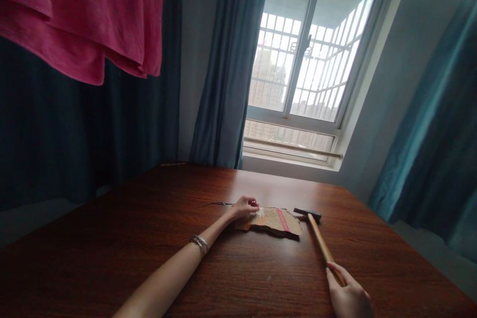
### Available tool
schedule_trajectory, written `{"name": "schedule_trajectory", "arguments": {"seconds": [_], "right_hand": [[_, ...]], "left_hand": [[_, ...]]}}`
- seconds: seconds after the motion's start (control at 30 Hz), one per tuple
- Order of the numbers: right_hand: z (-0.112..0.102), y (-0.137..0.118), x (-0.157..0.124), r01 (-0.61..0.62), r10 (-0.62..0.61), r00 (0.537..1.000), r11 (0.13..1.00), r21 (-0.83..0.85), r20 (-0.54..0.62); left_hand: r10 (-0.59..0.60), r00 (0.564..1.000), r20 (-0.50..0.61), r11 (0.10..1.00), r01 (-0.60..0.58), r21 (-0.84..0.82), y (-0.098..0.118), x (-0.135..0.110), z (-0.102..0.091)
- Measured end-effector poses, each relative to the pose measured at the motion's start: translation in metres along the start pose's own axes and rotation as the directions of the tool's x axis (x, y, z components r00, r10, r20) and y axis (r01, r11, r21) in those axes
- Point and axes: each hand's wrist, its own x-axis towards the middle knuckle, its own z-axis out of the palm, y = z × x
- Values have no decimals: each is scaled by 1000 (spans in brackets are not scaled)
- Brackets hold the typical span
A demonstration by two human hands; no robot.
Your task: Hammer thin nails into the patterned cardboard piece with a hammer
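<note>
My left hand [245,206] reaches far across the brown wooden table [149,238], its fingers curled in a pinch at the left edge of a torn piece of cardboard [274,221] with a pink stripe; what it pinches is too small to name. My right hand [348,295] grips the end of a hammer's wooden handle [321,244]. The dark hammer head [306,214] rests just right of the cardboard.
A thin metal object [218,203] lies on the table left of my left hand. Behind the table are a barred window [309,59], blue curtains [227,84] and a hanging pink cloth [82,15].
</note>
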Motion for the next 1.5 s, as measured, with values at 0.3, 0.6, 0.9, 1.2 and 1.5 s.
{"name": "schedule_trajectory", "arguments": {"seconds": [0.3, 0.6, 0.9, 1.2, 1.5], "right_hand": [[1, -2, 0, 59, -58, 998, 997, -57, 12], [8, 11, 5, 239, -243, 970, 956, -173, -2], [21, 31, 17, 286, -287, 958, 956, -67, -13], [18, 30, 15, 302, -302, 953, 953, -39, -5], [16, 26, 10, 340, -342, 939, 938, -69, -28]], "left_hand": [[-17, 1000, 7, 1000, 17, 0, -1, 0, 0], [12, 999, 31, 1000, -13, 17, 2, -1, 1], [189, 980, -64, 959, -170, 229, 9, -11, 4], [276, 941, -198, 927, -206, 314, 29, -15, -37], [-294, 945, -143, 720, 317, 617, -15, -32, -137]]}}
